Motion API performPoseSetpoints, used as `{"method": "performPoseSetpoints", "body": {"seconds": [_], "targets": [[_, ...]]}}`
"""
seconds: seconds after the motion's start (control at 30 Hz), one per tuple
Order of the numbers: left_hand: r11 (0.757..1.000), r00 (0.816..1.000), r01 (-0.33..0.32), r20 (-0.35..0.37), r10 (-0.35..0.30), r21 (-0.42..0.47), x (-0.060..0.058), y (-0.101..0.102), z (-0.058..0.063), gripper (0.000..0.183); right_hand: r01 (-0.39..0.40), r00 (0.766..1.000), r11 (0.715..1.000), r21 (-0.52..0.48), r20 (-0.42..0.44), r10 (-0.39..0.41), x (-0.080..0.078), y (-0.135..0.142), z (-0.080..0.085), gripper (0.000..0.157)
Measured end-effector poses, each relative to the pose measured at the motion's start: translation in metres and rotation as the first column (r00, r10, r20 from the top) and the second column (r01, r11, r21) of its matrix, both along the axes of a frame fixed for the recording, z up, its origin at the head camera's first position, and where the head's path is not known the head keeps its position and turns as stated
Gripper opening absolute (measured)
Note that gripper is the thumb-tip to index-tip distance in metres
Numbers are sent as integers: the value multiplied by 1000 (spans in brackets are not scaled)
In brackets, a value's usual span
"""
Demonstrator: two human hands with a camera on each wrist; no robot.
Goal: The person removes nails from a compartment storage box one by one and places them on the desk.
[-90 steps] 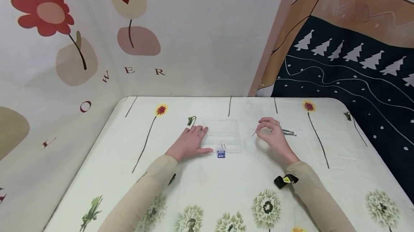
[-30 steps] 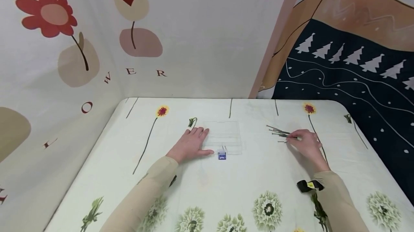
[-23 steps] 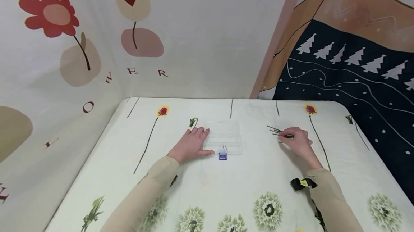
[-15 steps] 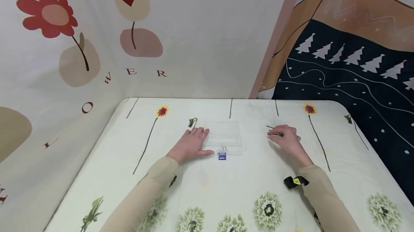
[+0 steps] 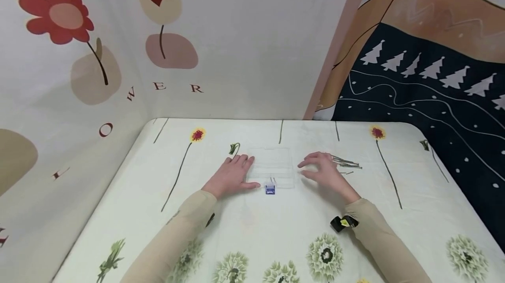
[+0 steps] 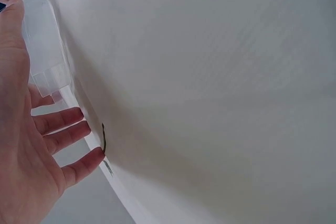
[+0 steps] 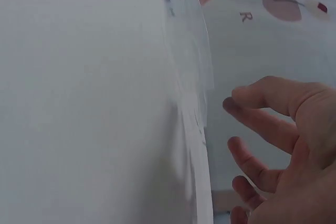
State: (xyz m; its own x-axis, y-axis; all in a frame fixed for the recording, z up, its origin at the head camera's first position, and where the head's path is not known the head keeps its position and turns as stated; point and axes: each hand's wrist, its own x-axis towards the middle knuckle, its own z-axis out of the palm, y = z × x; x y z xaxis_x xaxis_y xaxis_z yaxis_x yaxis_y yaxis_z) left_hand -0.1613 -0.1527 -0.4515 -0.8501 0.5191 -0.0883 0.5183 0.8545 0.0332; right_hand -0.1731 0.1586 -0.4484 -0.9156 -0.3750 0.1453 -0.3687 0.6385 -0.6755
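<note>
A clear plastic compartment box (image 5: 272,160) with a blue latch (image 5: 270,189) lies on the table, two thin nails (image 5: 273,180) inside near the latch. My left hand (image 5: 230,175) rests at the box's left side with spread fingers, thumb near its front corner. To the right of the box, my right hand (image 5: 321,171) hovers with thumb and index finger (image 7: 262,124) bent towards each other; nothing shows between them. Several long nails (image 5: 347,162) lie in a loose bundle just right of that hand, partly hidden behind it. Small nails (image 5: 346,173) lie in front of the bundle.
The table (image 5: 244,221) has a white cloth printed with flowers. Its far edge meets a pale curtain (image 5: 244,55) with flower prints, and a dark tree-patterned cloth (image 5: 430,81) hangs at the right. Each wrist carries a small camera; the right strap (image 5: 344,222) is black.
My right hand went right to the nails, then swept left over them to beside the box. The thin nail it held three seconds ago no longer shows in it. My left hand stayed put.
</note>
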Motion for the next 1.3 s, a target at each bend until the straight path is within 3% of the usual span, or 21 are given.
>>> {"method": "performPoseSetpoints", "body": {"seconds": [0.3,0.57,0.77,1.03,1.3], "targets": [[1000,1000,-12,-9,12,-13,-1,0,0,93,-94,996,993,-65,-2,94,11,-31,3,12],[999,1000,-7,-17,6,-31,-3,1,-2,93,-140,990,990,13,-28,141,14,-46,-4,12],[1000,1000,-17,2,17,-26,-2,1,-2,93,-139,988,990,15,-69,139,16,-50,-5,13],[999,1000,-24,7,24,-32,-2,1,-2,93,-202,979,977,76,36,199,19,-60,-6,22],[999,1000,-23,8,24,-33,-2,1,-1,93,-162,985,983,91,80,155,19,-69,-4,11]]}}
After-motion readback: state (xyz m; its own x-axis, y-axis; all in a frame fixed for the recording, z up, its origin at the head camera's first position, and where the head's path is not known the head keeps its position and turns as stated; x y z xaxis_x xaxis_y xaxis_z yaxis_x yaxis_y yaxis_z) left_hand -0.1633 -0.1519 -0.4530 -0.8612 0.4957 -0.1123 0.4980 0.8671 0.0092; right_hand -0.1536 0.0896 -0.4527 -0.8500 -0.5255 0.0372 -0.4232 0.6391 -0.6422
